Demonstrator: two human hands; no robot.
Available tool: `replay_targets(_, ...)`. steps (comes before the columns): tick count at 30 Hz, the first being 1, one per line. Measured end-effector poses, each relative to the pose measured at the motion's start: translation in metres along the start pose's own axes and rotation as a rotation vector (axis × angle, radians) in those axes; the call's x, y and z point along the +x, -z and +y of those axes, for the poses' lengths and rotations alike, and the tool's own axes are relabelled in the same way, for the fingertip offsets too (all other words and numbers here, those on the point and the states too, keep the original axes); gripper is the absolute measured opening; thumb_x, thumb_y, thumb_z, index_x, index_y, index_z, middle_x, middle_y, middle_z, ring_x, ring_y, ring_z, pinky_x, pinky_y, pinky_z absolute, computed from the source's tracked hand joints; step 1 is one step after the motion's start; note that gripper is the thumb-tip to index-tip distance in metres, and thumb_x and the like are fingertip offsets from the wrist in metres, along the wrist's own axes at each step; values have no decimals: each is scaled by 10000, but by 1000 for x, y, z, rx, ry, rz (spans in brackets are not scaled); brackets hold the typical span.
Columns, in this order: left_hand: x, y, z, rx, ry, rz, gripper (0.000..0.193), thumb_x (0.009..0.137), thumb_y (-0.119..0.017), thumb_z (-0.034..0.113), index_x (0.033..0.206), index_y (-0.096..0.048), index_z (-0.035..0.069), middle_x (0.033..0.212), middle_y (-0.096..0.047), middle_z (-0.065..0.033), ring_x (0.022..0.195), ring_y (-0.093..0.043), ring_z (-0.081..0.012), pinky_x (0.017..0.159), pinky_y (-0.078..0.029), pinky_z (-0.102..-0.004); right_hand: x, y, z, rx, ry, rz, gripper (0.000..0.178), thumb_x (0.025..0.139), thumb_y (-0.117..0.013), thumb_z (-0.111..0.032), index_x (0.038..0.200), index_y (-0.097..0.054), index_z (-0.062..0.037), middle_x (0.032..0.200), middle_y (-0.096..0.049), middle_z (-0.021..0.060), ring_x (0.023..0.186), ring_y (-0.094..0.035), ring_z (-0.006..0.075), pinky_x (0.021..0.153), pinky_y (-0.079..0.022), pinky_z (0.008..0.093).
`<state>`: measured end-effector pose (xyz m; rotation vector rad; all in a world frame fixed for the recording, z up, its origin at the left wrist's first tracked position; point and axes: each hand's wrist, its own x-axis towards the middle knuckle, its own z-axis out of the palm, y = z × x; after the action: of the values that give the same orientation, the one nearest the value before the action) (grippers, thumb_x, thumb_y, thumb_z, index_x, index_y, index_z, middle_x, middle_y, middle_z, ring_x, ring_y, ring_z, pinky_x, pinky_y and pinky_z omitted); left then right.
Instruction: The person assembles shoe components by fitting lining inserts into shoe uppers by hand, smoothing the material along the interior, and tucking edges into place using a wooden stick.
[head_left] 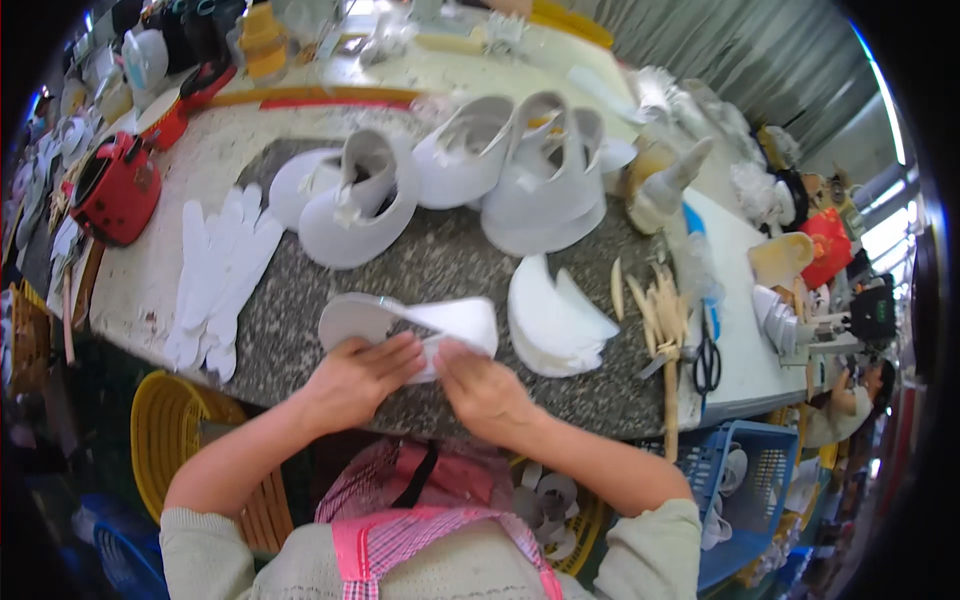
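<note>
Two hands at work: I have both resting on one white shoe piece [420, 322] on the grey stone slab [440, 262].
Left hand [352, 378]: my fingers [398, 352] lie curled over the near edge of the piece, pressing it down; closed on it rather than spread.
Right hand [482, 385]: my fingertips [452, 356] pinch the same piece just beside the left ones, thumb tucked under, so I cannot tell how far the fold reaches beneath.
Piece itself: it lies directly ahead of my fingertips, a rounded end beyond the left fingers and a folded band running past the right fingers.
Doing it well, as I judge it: keep both sets of fingertips close together on the fold, press flat against the stone, and work along the edge in small steps so the band does not spring open.
Beyond the right fingers: a stack of white curved cut pieces [555, 322], then wooden sticks [655, 305] and black scissors [707, 358] further out.
Beyond the left fingers: flat white strips [220, 275] fanned on the bench.
Far past the fingertips: finished white shoe uppers [450, 180] stand in a row.
Risk: a sliding wrist could nudge the cut stack, which sits near my right knuckles.
</note>
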<state>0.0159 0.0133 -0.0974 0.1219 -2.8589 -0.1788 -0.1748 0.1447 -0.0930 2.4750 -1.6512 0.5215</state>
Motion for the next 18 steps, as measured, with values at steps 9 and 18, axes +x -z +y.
replay_targets(9,7,-5,18,-211,119,-96,610,753,-600,237,1298,-436,15,1340,-450,-145,1284,-387,-238,1007,-321,-405,11,3,1,-155,9,-40,435,668,-514,-97,1023,-556,150,1058,-545,241,949,-533,319,797,-469,360)
replay_targets(18,-30,12,6,-228,94,-164,495,779,-643,234,1220,-528,41,1285,-513,-111,1236,-449,-232,987,-379,-388,11,7,9,-164,129,-75,396,650,-536,-81,977,-597,135,940,-595,209,837,-551,263,720,-486,308)
